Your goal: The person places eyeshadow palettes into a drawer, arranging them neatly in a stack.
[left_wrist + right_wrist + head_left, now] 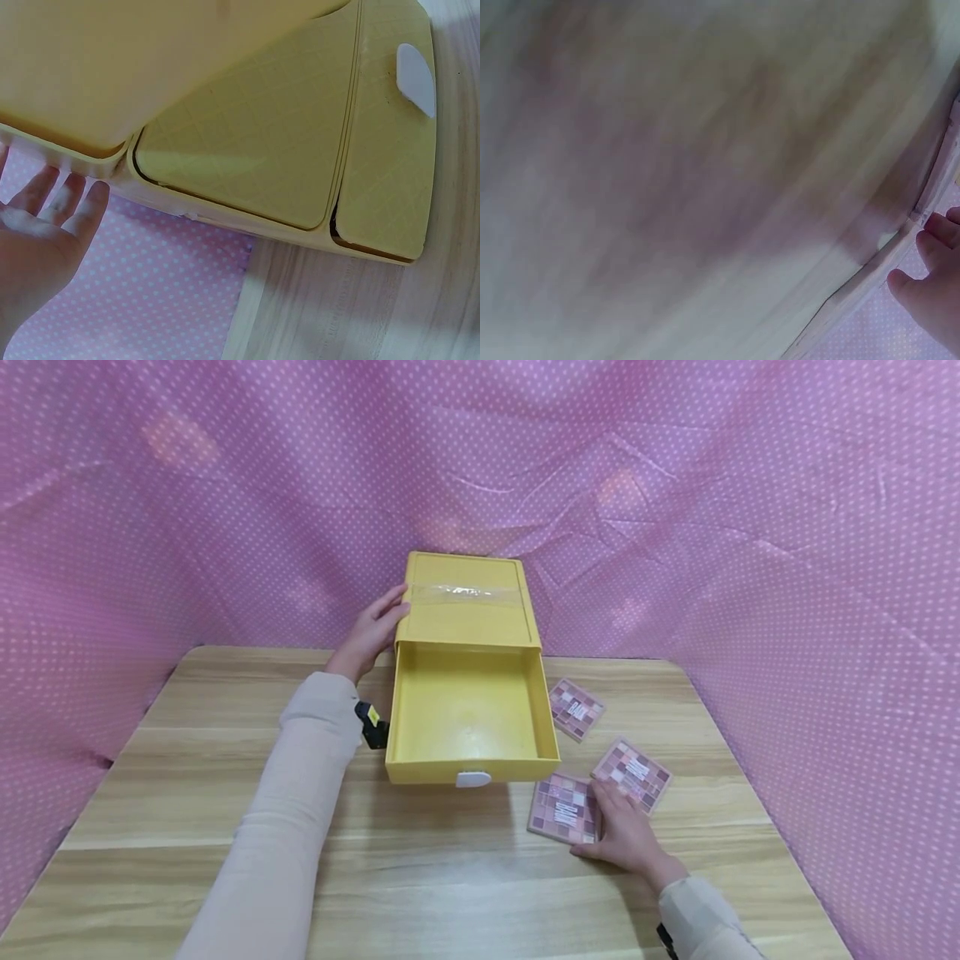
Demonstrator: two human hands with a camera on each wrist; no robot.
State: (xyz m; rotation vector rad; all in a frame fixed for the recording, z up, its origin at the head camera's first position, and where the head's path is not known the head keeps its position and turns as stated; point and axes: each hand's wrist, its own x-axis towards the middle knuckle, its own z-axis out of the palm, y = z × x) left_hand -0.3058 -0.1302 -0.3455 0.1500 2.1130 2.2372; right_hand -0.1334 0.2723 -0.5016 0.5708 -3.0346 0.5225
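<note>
Nearest the camera: your pale left sleeve [262, 843], running up from the lower edge of the head view. Pink cloth [675, 485] with white dots hangs creased at the back and on both sides. Before it, the wood-grain bench [187, 785]. Toward the far side of the bench you have a yellow storage box [468, 622], its drawer [427, 772] standing well out toward you, inside floor visible. Left wrist view gives crosshatched yellow panels.

Left hand [371, 635]: at the left side of the box, fingers extended and loose, tips touching its edge near the top. Right hand [626, 835]: thumb and fingers parted about the right end of the near case [562, 807], thumb at its lower edge, fingers at its upper right corner. Whether you pinch the case or merely touch it, cannot tell; right wrist view is mostly blurred.

Three flat, square cases, pinkish checks, white lettering. Near case: just right of the drawer front. Middle case [636, 770]: right of it and a little farther, left corner by your fingers. Far case [576, 710]: beside the drawer's right wall.

Smaller parts: clear tape [468, 593] across the box top; black device [375, 735] at your left cuff, just beside the drawer; white handle [472, 779] mid-front on the drawer.
</note>
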